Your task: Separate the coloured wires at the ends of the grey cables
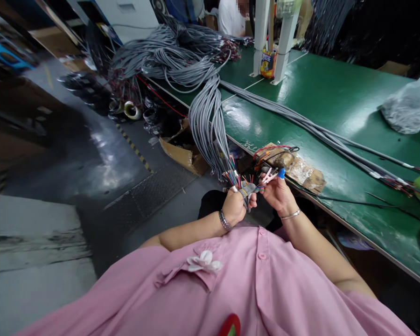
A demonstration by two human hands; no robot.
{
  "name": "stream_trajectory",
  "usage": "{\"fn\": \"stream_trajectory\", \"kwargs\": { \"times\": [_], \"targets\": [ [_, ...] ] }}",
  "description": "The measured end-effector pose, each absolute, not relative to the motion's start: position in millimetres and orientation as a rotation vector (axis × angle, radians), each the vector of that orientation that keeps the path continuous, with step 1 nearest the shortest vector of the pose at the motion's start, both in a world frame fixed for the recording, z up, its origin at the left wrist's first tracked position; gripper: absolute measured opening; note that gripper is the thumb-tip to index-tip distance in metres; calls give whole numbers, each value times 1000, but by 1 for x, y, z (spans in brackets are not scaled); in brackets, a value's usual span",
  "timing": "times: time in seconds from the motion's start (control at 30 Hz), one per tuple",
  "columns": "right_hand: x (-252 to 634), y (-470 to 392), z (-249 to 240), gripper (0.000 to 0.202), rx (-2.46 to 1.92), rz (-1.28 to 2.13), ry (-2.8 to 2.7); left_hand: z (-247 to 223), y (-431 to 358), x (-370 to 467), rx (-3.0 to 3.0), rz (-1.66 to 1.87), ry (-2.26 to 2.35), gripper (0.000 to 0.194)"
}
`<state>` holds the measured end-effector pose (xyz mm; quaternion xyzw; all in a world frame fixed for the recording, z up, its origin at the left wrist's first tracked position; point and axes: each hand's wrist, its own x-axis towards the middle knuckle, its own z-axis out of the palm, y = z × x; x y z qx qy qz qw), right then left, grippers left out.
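My left hand (235,206) is closed around the ends of several grey cables, whose stripped multicoloured wires (232,173) fan out above the fist. A grey covering with a yellowish band (247,189) shows at its fingers. Close by on the right, my right hand (279,192) pinches a small pale pink tool (269,176), clip-like in shape; its exact kind is unclear. A blue cover (282,173) sits on the right thumb tip. Thin coloured wires (259,187) run between the two hands. The grey cable bundle (208,112) hangs over the table edge toward my left hand.
The green table (322,88) carries a large cable pile (168,51), long grey cables (283,109), a taped wooden block (301,173) and a plastic bag (411,105). A cardboard box (184,151) stands below the edge. Another person (231,17) is beyond the table.
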<state>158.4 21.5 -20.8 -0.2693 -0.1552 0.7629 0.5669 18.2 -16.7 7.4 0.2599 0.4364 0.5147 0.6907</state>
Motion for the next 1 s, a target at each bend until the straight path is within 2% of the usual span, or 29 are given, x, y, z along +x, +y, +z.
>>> {"fn": "stream_trajectory", "kwargs": {
  "times": [0.27, 0.47, 0.57, 0.8, 1.0],
  "targets": [
    [152, 24, -19, 28, -684, 1667, -304, 1, -17, 19, 581, 1143, 985, 31],
    [165, 14, -24, 52, -667, 1816, -490, 0, -22, 13, 645, 1127, 985, 33],
    [179, 7, -22, 55, -784, 1960, -680, -4, -26, 6, 749, 1102, 991, 33],
    [197, -2, -6, 37, -1036, 1945, -1188, -16, -34, -5, 969, 977, 996, 38],
    [185, -3, 4, 29, -988, 1782, -1298, -12, -34, -9, 1049, 861, 940, 39]
  ]
}}
